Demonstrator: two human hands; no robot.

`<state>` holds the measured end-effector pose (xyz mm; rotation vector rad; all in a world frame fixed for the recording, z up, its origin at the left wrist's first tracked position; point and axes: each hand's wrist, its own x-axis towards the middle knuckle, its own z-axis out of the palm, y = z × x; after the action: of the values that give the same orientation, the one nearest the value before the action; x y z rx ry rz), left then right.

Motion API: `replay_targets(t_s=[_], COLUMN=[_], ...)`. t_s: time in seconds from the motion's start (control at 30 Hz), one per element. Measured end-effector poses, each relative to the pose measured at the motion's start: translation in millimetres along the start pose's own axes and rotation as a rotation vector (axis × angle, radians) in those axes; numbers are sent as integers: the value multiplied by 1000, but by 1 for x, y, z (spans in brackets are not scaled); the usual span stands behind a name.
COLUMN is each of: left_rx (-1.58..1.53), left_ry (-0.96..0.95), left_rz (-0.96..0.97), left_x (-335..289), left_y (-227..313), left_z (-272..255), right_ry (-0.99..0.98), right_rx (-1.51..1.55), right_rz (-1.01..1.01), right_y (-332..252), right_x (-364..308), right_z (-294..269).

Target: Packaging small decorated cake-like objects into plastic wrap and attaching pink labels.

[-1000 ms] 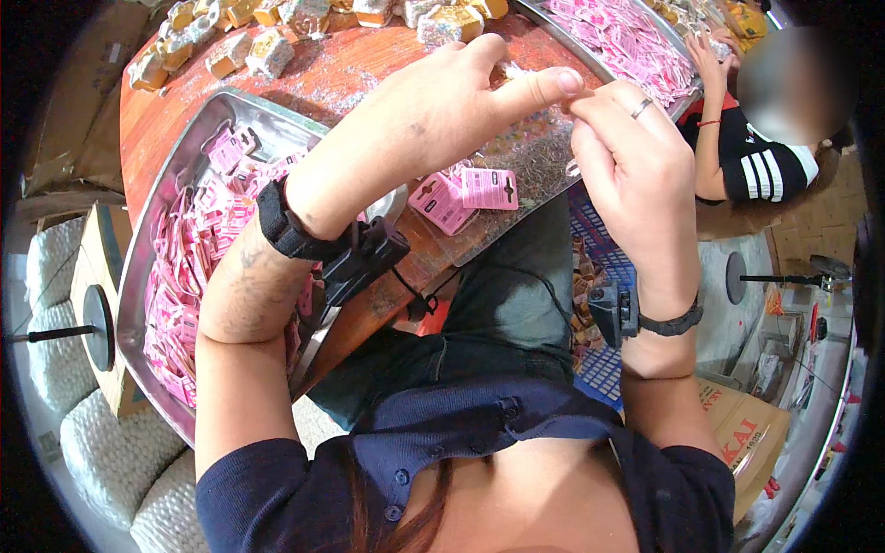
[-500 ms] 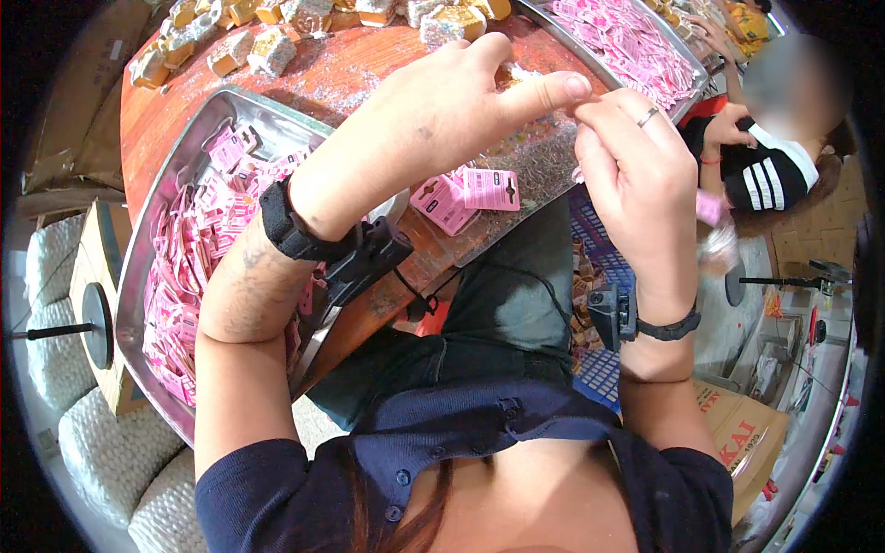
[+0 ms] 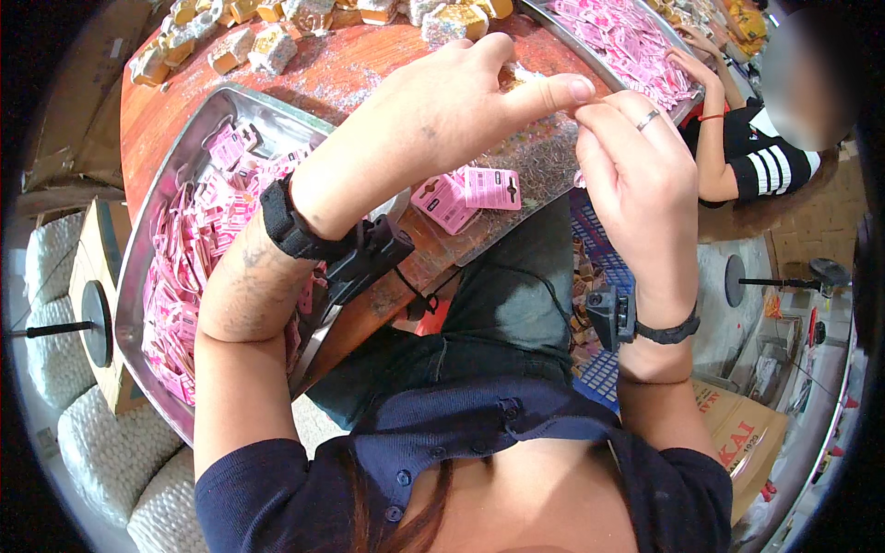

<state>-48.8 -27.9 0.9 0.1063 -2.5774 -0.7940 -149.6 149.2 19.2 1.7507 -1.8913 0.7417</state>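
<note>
From where I stand, whatever is being worked sits at the meeting point of the fingertips, between the tip of the left thumb and the curled fingers of the right hand (image 3: 645, 175); it is hidden or too small for me to make out. The left hand (image 3: 452, 106) has its thumb reaching straight across, its forefinger bent away above; the right has its fingers drawn together, a ring on 1 of them. Whether either pinches anything I cannot tell. It looks like fine fingertip work, best done, I'd say, with 1 hand bracing and the other making only small turns, under light pressure. Nearer the body, at least 2 pink cards (image 3: 493, 189) lie overlapping on the red table (image 3: 152, 138), below the hands and untouched; I'd hold the left wrist high so its strap (image 3: 286, 221) doesn't catch them. The left forearm passes over a tray (image 3: 286, 118) heaped with more cards, so the elbow is better lifted than dragged. Farther out are a second tray (image 3: 567, 46) of pink pieces and a row of glittery gold blocks (image 3: 272, 51). To the right a co-worker (image 3: 765, 173) has a hand near that far tray, and a blue crate (image 3: 599, 392) sits beside the person's leg.
</note>
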Motion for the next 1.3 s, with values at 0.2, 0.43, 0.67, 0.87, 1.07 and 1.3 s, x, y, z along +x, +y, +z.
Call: replay_targets(t_s=[0.2, 0.43, 0.67, 0.87, 1.07, 1.3], left_rx=[91, 214, 606, 657, 700, 386], left_ry=[45, 39, 331, 139, 197, 292], left_rz=[22, 50, 417, 445, 411, 46], left_x=[-5, -6, -10, -12, -13, -5], left_y=[5, 6, -5, 7, 15, 15], left_z=[-1, -2, 8, -11, -12, -1], right_ry=[19, -73, -94, -115, -136, -155], right_rx=[-3, 17, 69, 84, 74, 36], right_rz=[-43, 28, 115, 148, 86, 50], right_y=[2, 2, 0, -3, 1, -4], right_x=[1, 0, 3, 6, 9, 13], right_z=[5, 3, 2, 1, 3, 1])
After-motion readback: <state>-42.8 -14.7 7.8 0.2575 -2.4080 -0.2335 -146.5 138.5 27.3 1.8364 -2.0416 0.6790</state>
